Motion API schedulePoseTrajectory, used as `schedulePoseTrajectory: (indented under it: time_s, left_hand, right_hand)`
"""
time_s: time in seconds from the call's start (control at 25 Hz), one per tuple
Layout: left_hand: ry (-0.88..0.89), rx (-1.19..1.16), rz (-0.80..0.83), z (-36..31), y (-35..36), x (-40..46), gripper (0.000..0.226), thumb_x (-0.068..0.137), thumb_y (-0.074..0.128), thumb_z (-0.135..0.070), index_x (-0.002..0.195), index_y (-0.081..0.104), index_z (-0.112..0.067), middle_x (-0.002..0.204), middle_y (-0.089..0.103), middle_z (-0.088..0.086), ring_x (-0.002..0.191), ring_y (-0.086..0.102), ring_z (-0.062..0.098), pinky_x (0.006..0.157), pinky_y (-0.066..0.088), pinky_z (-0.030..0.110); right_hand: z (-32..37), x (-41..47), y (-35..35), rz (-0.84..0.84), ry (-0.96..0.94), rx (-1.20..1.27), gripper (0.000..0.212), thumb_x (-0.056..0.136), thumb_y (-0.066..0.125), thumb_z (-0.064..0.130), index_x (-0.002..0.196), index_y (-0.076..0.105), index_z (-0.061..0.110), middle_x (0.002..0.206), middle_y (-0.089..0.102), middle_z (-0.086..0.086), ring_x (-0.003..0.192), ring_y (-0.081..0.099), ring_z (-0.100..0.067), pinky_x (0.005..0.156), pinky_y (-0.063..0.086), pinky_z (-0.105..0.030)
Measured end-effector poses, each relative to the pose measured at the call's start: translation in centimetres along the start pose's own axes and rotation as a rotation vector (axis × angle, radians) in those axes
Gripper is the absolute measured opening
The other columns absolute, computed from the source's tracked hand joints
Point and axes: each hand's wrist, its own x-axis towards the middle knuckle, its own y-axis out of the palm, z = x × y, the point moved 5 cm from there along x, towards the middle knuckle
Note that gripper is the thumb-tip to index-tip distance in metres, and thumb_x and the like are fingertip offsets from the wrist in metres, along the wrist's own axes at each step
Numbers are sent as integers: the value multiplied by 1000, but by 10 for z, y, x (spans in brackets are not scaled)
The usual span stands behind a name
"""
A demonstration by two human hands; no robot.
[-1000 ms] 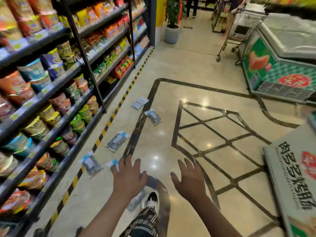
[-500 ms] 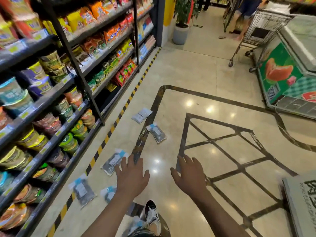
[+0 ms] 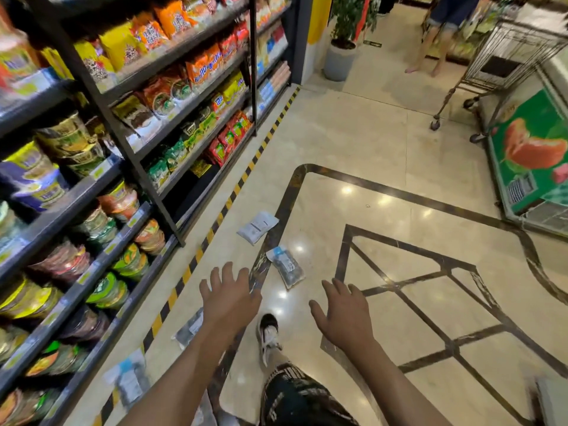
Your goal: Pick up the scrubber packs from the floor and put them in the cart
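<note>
Several scrubber packs lie on the shiny floor along the shelf. A clear pack with a blue top [image 3: 285, 266] lies just ahead, between my hands. A white pack [image 3: 257, 226] lies beyond it, face down. Another pack [image 3: 190, 329] is partly hidden under my left forearm, and a blurred one [image 3: 127, 379] lies near the shelf's foot. My left hand [image 3: 229, 298] and right hand [image 3: 342, 315] hover above the floor, fingers spread, both holding nothing. The wire cart [image 3: 504, 59] stands far off at the top right.
Stocked shelves [image 3: 129, 155] of noodle cups and snack bags line the left. A chest freezer [image 3: 534, 161] stands at the right. A person [image 3: 439, 32] stands beside the cart, and a potted plant [image 3: 341, 53] by the pillar. My foot [image 3: 268, 332] is planted between my arms.
I have stepped forward along the aisle: the packs have slid toward me and lower in view, and the box at the right has almost left the frame. Both hands stay open.
</note>
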Motion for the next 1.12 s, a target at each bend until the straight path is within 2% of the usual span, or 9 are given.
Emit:
schedulePoseTrajectory:
  time_s: [0.2, 0.36, 0.48, 0.64, 0.76, 0.84, 0.96, 1.0, 1.12]
  left_hand:
    - [21, -12, -64, -4, -28, 135, 58, 96, 49, -53, 146, 48, -24, 158, 37, 12, 144, 34, 38, 114, 27, 59]
    - [26, -13, 32, -9, -49, 240, 59, 99, 41, -55, 150, 39, -25, 163, 27, 10, 148, 25, 35, 117, 23, 56]
    - [69, 45, 75, -12, -55, 304, 59, 99, 39, -56, 151, 36, -27, 162, 27, 11, 147, 26, 35, 117, 25, 55]
    - [97, 23, 152, -12, -26, 396, 57, 100, 40, -54, 149, 37, -26, 162, 27, 10, 146, 27, 34, 115, 25, 53]
    - [113, 56, 215, -13, 39, 466, 55, 101, 40, -52, 148, 38, -24, 160, 28, 10, 145, 28, 35, 115, 24, 52]
    - [129, 61, 236, -10, 110, 514, 52, 99, 44, -48, 143, 47, -22, 153, 39, 12, 138, 39, 37, 111, 31, 53]
    - [173, 90, 255, -2, 235, 600, 44, 81, 65, -41, 116, 70, -16, 121, 63, 16, 103, 65, 42, 87, 51, 55]
    - [169, 96, 282, 2, 281, 624, 44, 82, 68, -39, 120, 67, -16, 123, 61, 16, 104, 64, 42, 88, 51, 53]
    - [132, 107, 288, 21, 407, 687, 52, 98, 51, -36, 147, 39, -21, 150, 39, 14, 129, 47, 40, 106, 39, 49]
  right_hand:
    - [-2, 130, -4, -27, 63, 75, 56, 86, 53, 53, 119, 72, 11, 114, 74, -12, 94, 70, -41, 83, 58, -49]
    - [-1, 234, -11, -18, 97, 131, 66, 88, 42, 57, 127, 67, 11, 121, 71, -13, 103, 67, -41, 92, 54, -49]
    - [-1, 301, -26, -53, 133, 156, 65, 91, 45, 56, 131, 65, 9, 128, 69, -14, 110, 64, -42, 98, 50, -48]
    - [-4, 376, 2, -15, 140, 136, 67, 91, 42, 58, 132, 64, 10, 128, 69, -13, 108, 65, -41, 97, 50, -47]
    - [-11, 418, 69, 58, 162, 126, 64, 90, 43, 57, 128, 67, 12, 122, 71, -12, 102, 66, -42, 90, 55, -46]
    - [-17, 443, 147, 154, 182, 128, 58, 88, 50, 54, 122, 70, 11, 114, 74, -12, 93, 68, -41, 83, 56, -45]
    - [-31, 489, 296, 243, 170, 120, 57, 83, 47, 55, 109, 74, 12, 98, 75, -11, 78, 69, -39, 72, 57, -44]
    - [-36, 501, 349, 267, 165, 131, 58, 82, 45, 57, 107, 73, 13, 97, 75, -10, 78, 69, -39, 71, 57, -44]
    - [-55, 528, 476, 328, 256, 164, 62, 85, 38, 61, 120, 66, 19, 113, 70, -6, 96, 65, -39, 80, 53, -42]
